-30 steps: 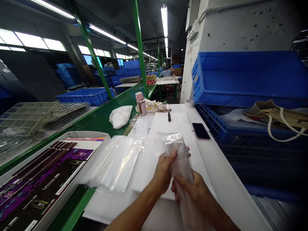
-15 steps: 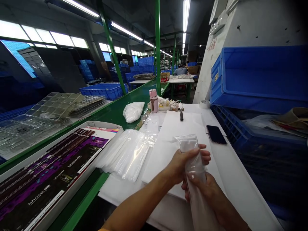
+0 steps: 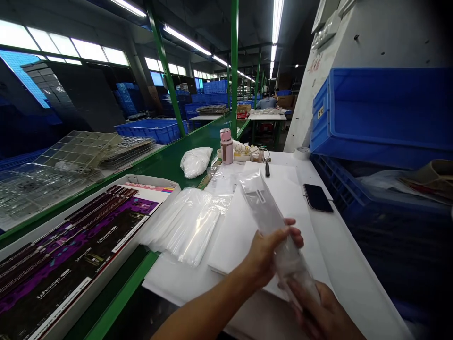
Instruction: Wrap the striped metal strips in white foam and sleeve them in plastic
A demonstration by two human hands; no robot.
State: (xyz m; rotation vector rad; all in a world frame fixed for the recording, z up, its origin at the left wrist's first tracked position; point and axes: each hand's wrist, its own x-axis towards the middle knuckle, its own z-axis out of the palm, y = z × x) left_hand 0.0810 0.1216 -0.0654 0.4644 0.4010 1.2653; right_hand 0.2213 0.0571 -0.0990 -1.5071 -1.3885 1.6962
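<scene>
A long clear plastic bag (image 3: 264, 200) slants across the middle of the white table (image 3: 198, 288), held in both hands. My left hand (image 3: 271, 252) is closed around its middle, thumb on top and fingertips showing on the far side. Lower down, my right hand (image 3: 314, 302) grips the near end, its fingers partly seen through the film or hidden behind it. The bag's far end points up and left over the white sheets (image 3: 233, 241). To the left of my hands lies a fanned pile of clear plastic bags (image 3: 184, 224).
A box of printed dark and purple sheets (image 3: 88, 255) stands at the left. Toward the back are a pink bottle (image 3: 226, 147), a white bundle (image 3: 196, 162) and a black-handled tool (image 3: 267, 168). A phone (image 3: 317, 197) lies at right, near blue crates (image 3: 385, 113).
The bag has tilted to the left and more of its far end shows beyond my left hand. My right hand has slid down toward the near end, farther from the left.
</scene>
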